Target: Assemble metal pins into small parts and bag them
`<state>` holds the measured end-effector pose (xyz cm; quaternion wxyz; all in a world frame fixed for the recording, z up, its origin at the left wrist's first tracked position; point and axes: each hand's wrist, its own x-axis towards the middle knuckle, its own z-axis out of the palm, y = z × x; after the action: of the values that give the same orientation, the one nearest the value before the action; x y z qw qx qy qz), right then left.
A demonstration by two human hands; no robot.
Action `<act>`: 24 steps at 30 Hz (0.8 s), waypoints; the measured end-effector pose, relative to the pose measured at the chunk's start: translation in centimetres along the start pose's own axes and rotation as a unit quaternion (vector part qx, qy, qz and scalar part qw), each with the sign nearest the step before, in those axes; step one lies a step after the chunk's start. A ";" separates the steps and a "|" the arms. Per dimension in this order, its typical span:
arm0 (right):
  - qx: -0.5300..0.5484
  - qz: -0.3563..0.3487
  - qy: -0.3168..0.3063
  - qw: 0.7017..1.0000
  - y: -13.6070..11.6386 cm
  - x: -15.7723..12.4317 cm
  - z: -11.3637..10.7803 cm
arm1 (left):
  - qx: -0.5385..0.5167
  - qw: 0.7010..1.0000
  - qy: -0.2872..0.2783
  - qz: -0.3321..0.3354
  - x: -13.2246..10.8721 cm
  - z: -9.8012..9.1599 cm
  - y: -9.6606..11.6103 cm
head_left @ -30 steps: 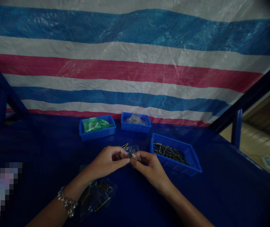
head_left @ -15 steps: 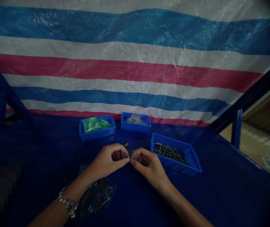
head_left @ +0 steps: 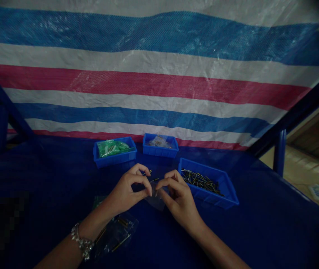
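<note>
Our left hand and right hand meet over the surface, both grips pinched on a small clear bag hanging between them; a thin pin lies crosswise at our fingertips.

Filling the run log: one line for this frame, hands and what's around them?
left hand: pinching small clear bag | right hand: pinching same bag | pins at fingertips | blue bin of pins beside right hand
</note>
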<state>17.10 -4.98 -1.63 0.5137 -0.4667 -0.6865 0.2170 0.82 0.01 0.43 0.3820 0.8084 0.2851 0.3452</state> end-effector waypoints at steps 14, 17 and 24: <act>-0.037 -0.065 0.024 0.997 -0.2 -0.2 -0.1 | 0.000 1.000 0.015 0.010 0.1 0.1 0.2; -0.047 -0.068 0.027 0.996 -0.2 -0.2 0.0 | -0.002 1.000 0.015 0.005 0.0 0.1 0.1; -0.053 -0.079 0.036 0.995 -0.2 -0.2 0.0 | 0.031 0.999 0.021 0.010 0.2 0.1 0.3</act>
<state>17.05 -5.25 -1.57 0.5283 -0.4450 -0.7128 0.1220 1.08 -0.08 0.74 0.3471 0.8155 0.2955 0.3567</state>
